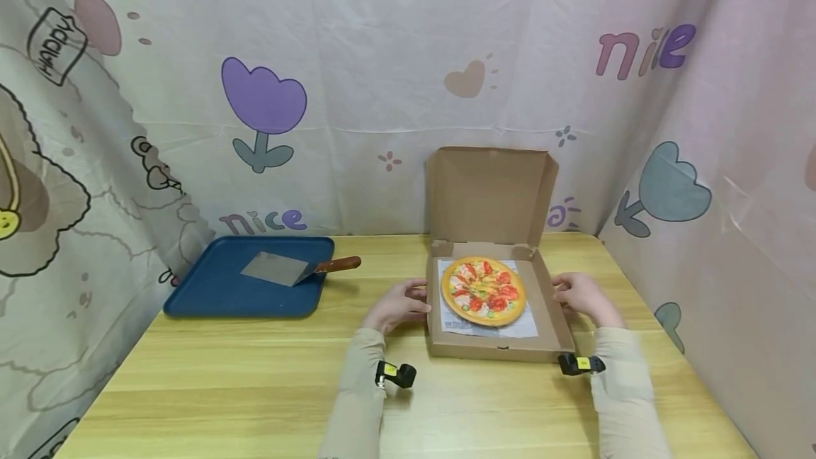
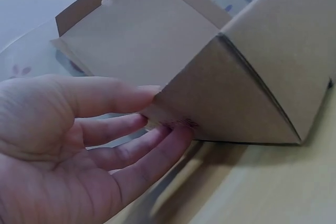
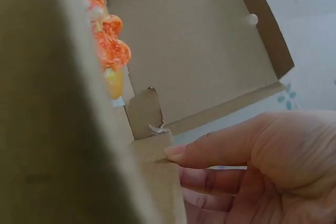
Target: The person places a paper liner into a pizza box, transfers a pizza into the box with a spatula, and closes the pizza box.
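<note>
An open cardboard pizza box (image 1: 494,350) stands on the table with its lid (image 1: 487,193) raised at the back. Inside, a round pizza (image 1: 483,291) topped with red and white pieces lies on printed paper (image 1: 526,324). At the box's left side, my left hand (image 1: 400,305) holds the wall; in the left wrist view the thumb (image 2: 123,95) meets the upper edge and the fingertips touch lower down. My right hand (image 1: 586,297) grips the opposite wall, its thumb (image 3: 210,148) over the top edge. The other right fingers are partly hidden behind that wall.
To the left, a blue tray (image 1: 210,296) lies on the wooden table (image 1: 255,388). A pizza server (image 1: 277,269) with a wooden handle rests across its right rim, the handle jutting out. A printed curtain (image 1: 382,91) hangs behind the table and along both sides.
</note>
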`<move>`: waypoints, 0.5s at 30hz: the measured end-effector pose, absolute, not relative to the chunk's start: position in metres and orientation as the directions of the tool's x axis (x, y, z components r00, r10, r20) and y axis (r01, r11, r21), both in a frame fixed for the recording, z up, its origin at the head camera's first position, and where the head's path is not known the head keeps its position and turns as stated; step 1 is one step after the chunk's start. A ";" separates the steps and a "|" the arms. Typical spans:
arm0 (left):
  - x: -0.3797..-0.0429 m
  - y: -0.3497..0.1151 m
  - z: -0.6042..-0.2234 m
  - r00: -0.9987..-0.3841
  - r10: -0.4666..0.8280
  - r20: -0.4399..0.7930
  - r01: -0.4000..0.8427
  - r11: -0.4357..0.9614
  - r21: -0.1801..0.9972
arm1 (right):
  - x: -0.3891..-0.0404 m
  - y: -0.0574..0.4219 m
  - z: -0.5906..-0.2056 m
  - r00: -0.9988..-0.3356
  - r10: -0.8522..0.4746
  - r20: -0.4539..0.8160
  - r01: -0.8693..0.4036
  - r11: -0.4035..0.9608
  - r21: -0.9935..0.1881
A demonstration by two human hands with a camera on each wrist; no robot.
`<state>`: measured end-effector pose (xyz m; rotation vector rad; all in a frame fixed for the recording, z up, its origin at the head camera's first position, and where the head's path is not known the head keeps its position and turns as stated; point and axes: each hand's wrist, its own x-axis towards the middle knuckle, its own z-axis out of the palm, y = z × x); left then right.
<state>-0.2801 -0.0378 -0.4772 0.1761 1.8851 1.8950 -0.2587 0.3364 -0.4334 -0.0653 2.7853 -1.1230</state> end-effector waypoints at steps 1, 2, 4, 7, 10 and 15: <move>-0.281 -0.041 -0.477 -0.887 0.403 -0.227 -0.227 0.047 0.973 | -0.259 0.333 -0.433 -0.990 -0.094 -0.107 0.006 0.721 -0.693; -0.281 -0.044 -0.477 -0.887 0.403 -0.228 -0.227 0.050 0.973 | -0.260 0.329 -0.433 -0.990 -0.099 -0.102 -0.001 0.724 -0.690; -0.282 -0.051 -0.477 -0.887 0.400 -0.229 -0.224 0.059 0.973 | -0.260 0.322 -0.433 -0.991 -0.098 -0.094 -0.007 0.726 -0.687; -0.282 -0.061 -0.477 -0.890 0.392 -0.234 -0.223 0.073 0.972 | -0.262 0.313 -0.434 -0.992 -0.100 -0.081 -0.017 0.729 -0.684; -0.282 -0.069 -0.477 -0.892 0.388 -0.231 -0.216 0.083 0.973 | -0.264 0.306 -0.437 -0.992 -0.098 -0.074 -0.020 0.725 -0.688; -0.282 -0.082 -0.476 -0.894 0.386 -0.227 -0.206 0.096 0.974 | -0.267 0.298 -0.444 -0.992 -0.104 -0.073 -0.016 0.669 -0.743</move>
